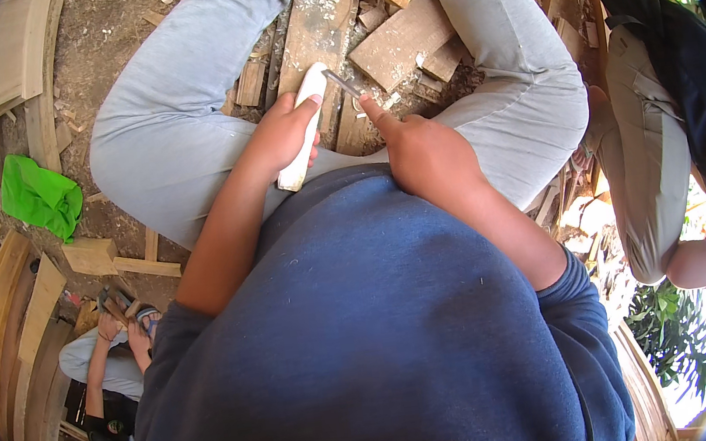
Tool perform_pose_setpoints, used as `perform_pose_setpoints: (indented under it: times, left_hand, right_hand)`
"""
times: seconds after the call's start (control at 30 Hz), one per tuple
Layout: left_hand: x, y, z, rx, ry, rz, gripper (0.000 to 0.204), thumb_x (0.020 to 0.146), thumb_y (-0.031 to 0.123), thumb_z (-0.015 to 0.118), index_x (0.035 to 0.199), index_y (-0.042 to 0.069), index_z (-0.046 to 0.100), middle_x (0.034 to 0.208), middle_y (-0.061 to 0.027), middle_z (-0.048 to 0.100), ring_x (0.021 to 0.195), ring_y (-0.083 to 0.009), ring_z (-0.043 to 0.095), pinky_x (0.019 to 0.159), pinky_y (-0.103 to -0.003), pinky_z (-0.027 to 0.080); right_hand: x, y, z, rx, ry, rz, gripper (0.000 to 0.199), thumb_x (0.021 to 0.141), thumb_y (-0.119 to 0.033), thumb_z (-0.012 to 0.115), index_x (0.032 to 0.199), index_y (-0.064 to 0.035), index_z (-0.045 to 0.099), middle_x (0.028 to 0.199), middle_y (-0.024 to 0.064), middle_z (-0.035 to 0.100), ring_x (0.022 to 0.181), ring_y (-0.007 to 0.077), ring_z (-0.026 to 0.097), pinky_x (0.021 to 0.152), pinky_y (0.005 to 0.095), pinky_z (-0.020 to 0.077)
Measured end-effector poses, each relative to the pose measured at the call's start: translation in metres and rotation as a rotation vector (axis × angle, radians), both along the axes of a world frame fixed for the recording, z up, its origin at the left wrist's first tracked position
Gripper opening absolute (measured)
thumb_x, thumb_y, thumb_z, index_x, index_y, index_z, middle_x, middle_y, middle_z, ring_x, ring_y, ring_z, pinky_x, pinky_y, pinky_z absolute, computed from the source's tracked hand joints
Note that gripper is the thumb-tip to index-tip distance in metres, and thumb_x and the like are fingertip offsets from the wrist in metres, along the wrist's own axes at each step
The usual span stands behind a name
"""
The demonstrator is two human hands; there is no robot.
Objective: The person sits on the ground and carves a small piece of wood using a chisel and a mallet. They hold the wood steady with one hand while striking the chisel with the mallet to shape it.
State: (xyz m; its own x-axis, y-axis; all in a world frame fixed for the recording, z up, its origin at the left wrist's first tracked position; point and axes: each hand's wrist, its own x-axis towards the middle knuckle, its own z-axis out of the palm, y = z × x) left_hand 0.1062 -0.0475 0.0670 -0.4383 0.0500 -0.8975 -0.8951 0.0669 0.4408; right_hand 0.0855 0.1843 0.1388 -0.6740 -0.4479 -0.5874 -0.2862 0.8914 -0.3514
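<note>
My left hand (277,137) wraps shut around the pale wood piece (304,125), long axis pointing away from me, right hand (424,154) pinching the knife (343,83) blade across its far tip.

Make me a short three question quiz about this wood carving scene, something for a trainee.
1. True or false: the left hand is wrapped around the pale wooden piece.
2. Which hand has its grip on the thin metal blade? A) left hand B) right hand C) neither
3. Fill in: the bright cloth lying on the ground to the person's left is ____ in colour.

Key: 1 true. 2 B, the index finger points along the tool toward the wooden piece. 3 green.
</note>
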Motion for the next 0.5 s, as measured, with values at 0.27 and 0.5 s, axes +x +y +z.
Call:
perform_pose_setpoints:
  times: [0.27,0.5]
  left_hand:
    - [0.000,-0.003,0.006,0.079,-0.021,0.063,0.047,0.114,0.045,0.057,0.143,0.007,0.050,0.083,-0.0050,0.063,0.061,-0.0156,0.060,0.057,-0.036,0.054]
    - [-0.001,-0.002,0.003,0.060,0.000,0.032,0.048,0.114,0.045,0.056,0.142,0.006,0.050,0.085,-0.0057,0.063,0.064,-0.0162,0.062,0.058,-0.036,0.055]
  right_hand:
    - [-0.007,-0.016,0.015,0.117,-0.061,0.065,0.068,0.100,-0.007,0.054,0.167,-0.0174,0.047,0.103,0.0202,0.076,0.091,0.0368,0.078,0.077,0.0481,0.0635]
    - [-0.018,-0.035,-0.009,0.104,-0.031,0.064,0.069,0.100,-0.009,0.056,0.168,-0.0163,0.044,0.108,0.0218,0.076,0.095,0.0371,0.079,0.080,0.0486,0.0636]
